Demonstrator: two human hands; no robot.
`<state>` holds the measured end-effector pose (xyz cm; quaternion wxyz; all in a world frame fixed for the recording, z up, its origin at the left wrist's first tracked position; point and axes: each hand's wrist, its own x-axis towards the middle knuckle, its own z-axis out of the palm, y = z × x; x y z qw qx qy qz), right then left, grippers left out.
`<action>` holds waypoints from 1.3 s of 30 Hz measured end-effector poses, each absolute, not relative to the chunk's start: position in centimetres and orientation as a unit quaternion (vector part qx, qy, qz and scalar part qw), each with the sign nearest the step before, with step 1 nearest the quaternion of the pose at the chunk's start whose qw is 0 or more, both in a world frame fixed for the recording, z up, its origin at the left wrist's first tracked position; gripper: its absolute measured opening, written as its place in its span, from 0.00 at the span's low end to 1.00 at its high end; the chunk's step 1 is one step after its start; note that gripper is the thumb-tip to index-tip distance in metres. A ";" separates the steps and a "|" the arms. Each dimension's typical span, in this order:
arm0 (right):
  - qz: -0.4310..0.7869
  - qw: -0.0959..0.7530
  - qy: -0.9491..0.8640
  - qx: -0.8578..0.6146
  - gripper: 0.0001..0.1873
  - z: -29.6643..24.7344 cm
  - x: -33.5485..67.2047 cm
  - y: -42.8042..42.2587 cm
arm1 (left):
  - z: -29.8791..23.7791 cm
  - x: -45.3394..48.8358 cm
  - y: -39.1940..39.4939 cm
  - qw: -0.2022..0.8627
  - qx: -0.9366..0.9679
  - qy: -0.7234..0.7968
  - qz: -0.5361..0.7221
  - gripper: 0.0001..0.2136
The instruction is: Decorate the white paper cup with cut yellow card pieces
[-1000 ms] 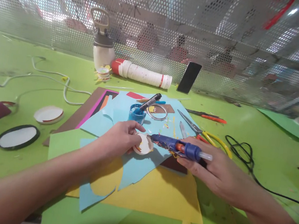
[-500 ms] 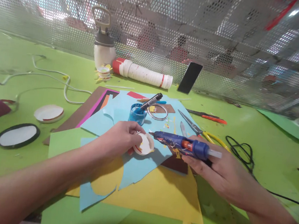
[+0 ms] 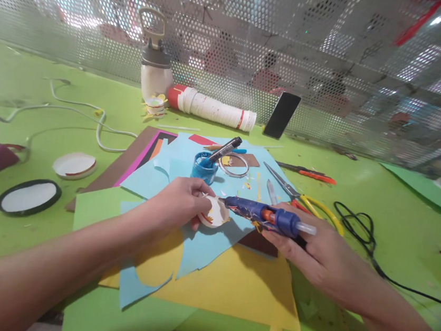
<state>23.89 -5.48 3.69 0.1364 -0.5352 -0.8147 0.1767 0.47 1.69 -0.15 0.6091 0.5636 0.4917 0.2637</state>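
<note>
Glue-gun nozzle at a small disc, centre of frame.

The left hand (image 3: 178, 206) pinches the small round white paper disc with red and yellow marks (image 3: 215, 212) in a closed fingertip grip, just above the light-blue paper sheet (image 3: 207, 246) on the green surface (image 3: 409, 219). The right hand (image 3: 314, 250) has its grip wrapped shut round the blue hot-glue gun (image 3: 266, 216), its nozzle at the disc's right edge. The tip sits very near the left fingertips (image 3: 207, 190); a slip could burn them, or glue could drip onto the paper beneath.
</note>
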 end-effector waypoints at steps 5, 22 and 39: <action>0.182 0.142 -0.810 -0.539 0.13 3.8 23.5 -5.5 | -0.2 0.5 1.7 0.605 0.562 0.499 0.265 0.12; 0.206 0.135 -0.797 -0.551 0.16 3.4 23.0 -5.6 | -0.2 0.6 1.7 0.601 0.562 0.504 0.263 0.11; 0.166 0.176 -0.802 -0.546 0.12 3.3 23.3 -5.5 | -0.1 0.5 1.7 0.609 0.557 0.500 0.262 0.11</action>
